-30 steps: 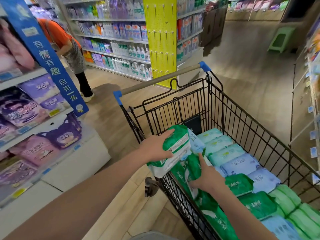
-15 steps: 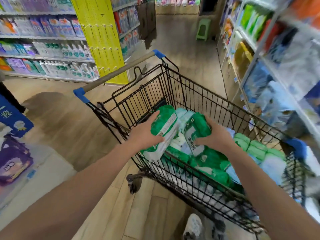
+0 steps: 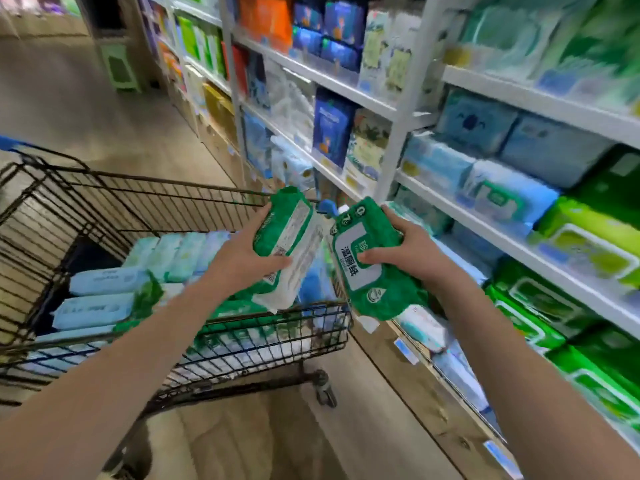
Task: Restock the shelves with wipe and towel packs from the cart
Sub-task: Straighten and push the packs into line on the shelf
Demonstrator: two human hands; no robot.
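Since these packs look soft and squishy, each hand [image 3: 242,252] [image 3: 403,252] grips one green pack [image 3: 294,233] [image 3: 372,282] around its middle.

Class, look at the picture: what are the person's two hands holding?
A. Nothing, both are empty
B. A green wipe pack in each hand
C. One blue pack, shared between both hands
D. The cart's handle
B: the left hand grips one green wipe pack and the right hand grips another green pack, both raised above the cart.

Two green wipe packs [image 3: 289,244] [image 3: 372,263] (tilted, handheld) above cart [image 3: 104,188]
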